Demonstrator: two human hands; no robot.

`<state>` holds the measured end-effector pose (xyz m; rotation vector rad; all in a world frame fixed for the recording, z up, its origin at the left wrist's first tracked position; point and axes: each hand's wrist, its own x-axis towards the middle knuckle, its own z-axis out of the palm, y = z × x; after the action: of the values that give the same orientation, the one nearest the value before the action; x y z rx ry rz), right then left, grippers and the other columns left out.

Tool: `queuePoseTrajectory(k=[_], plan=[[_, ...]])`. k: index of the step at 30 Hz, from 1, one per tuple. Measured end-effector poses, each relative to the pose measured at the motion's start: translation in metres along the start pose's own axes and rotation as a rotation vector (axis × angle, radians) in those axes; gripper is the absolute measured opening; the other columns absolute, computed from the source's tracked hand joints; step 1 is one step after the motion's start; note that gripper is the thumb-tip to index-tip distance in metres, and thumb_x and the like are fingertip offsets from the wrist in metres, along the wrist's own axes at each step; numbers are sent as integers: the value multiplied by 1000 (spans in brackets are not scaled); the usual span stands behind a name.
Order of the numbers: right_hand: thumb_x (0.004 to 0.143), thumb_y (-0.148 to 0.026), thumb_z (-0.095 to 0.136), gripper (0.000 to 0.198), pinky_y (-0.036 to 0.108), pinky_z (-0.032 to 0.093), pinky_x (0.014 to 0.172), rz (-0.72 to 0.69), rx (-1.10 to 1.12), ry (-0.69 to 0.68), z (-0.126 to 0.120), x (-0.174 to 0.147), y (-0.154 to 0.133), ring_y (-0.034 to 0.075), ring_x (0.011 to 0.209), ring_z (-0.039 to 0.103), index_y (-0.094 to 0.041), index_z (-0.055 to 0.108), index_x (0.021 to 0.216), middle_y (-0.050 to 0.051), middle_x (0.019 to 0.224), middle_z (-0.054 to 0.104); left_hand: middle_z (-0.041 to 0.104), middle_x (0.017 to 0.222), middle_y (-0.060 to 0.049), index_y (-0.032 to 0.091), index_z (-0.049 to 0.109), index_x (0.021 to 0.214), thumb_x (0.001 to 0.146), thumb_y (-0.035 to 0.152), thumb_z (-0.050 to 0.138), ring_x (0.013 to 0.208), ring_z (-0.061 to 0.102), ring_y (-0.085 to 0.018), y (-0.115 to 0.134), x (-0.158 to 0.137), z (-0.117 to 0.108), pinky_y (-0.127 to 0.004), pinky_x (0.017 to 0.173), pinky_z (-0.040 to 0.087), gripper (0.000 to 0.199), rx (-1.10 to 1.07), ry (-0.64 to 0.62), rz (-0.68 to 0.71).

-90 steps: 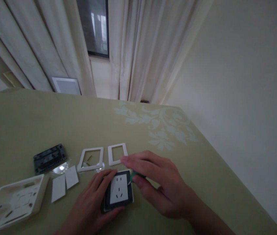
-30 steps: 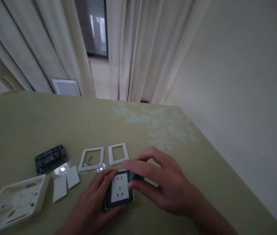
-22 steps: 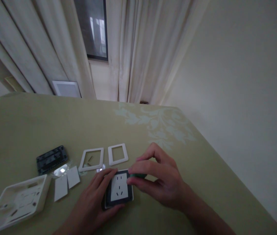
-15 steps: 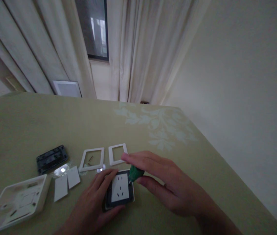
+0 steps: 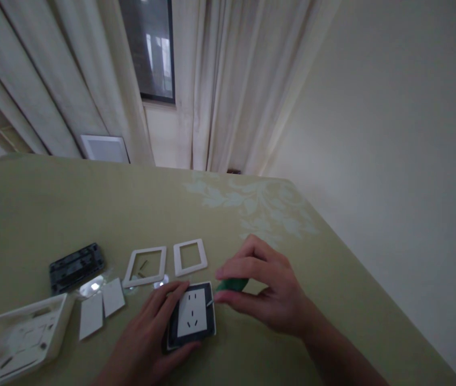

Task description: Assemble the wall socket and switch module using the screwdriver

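A wall socket (image 5: 192, 313) with a white face and dark surround lies on the table. My left hand (image 5: 151, 327) grips it from the left, fingers at its top edge and thumb along its bottom edge. My right hand (image 5: 264, 281) is closed around the green handle of a screwdriver (image 5: 232, 284). The short metal shaft points left and down, its tip at the socket's right edge. Whether the tip sits in a screw or slot is too small to tell.
Two white frames (image 5: 190, 257) lie beyond the socket, one with small screws (image 5: 142, 266) inside it. Further left are a dark plastic panel (image 5: 77, 266), two white plates (image 5: 92, 316) and a white open box (image 5: 22, 335). A wall (image 5: 405, 177) borders the table's right side.
My right hand has tilted the screwdriver, drawing the handle slightly to the right, and its fingers have curled more. My left hand keeps its hold on the socket. The whole view has shifted slightly.
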<state>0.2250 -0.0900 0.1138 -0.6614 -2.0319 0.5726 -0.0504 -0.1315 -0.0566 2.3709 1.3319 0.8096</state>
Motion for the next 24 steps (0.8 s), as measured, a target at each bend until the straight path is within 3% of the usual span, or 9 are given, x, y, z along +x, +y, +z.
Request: queuePoseTrajectory(k=[2, 6, 8, 11, 16, 21, 24], plan=[[96, -33, 86, 33, 25, 59, 83, 11, -71, 9, 2, -1, 0, 16, 91, 67, -25, 78, 127, 3, 102, 72, 62, 157, -11, 36, 42, 163, 88, 43, 86, 134, 70, -38, 1, 0, 0, -51, 105, 67, 86, -6, 14, -1], [111, -21, 62, 54, 34, 53, 114, 93, 1, -285, -2, 1, -11, 20, 133, 65, -25, 50, 164, 12, 144, 69, 61, 159, -12, 34, 41, 163, 89, 42, 85, 136, 69, -39, 0, -1, 1, -52, 106, 66, 87, 1, 20, 13], [109, -23, 68, 47, 30, 56, 107, 65, 14, -257, -2, 0, -14, 18, 122, 70, -27, 59, 156, 8, 133, 74, 61, 158, -13, 34, 41, 164, 89, 41, 85, 135, 69, -39, -2, -1, 1, -52, 105, 66, 87, 9, 13, 13], [98, -35, 84, 36, 25, 58, 89, 45, -104, -105, -3, -4, -16, 16, 96, 72, -25, 77, 132, 4, 108, 76, 62, 156, -13, 35, 41, 163, 88, 42, 85, 133, 70, -39, -3, -1, 2, -52, 105, 66, 87, 14, 16, 16], [109, -18, 67, 55, 30, 50, 115, 125, -43, -290, -15, -3, -18, 18, 133, 65, -22, 53, 162, 11, 145, 71, 63, 157, -12, 34, 44, 162, 86, 40, 86, 133, 71, -38, -2, 0, 2, -50, 104, 67, 87, 15, 33, 8], [94, -30, 88, 34, 22, 57, 91, 53, 31, -109, -10, -3, -12, 14, 98, 73, -23, 79, 126, 3, 108, 78, 66, 154, -11, 33, 47, 159, 87, 42, 85, 131, 73, -38, -2, -1, 2, -51, 103, 68, 82, 40, 49, 24], [102, -25, 79, 40, 25, 55, 106, 71, 15, -180, -9, 0, -15, 16, 118, 71, -20, 72, 141, 9, 129, 76, 63, 157, -12, 34, 44, 162, 87, 45, 86, 136, 70, -40, -4, -2, 4, -52, 104, 67, 87, 50, 56, 21]])
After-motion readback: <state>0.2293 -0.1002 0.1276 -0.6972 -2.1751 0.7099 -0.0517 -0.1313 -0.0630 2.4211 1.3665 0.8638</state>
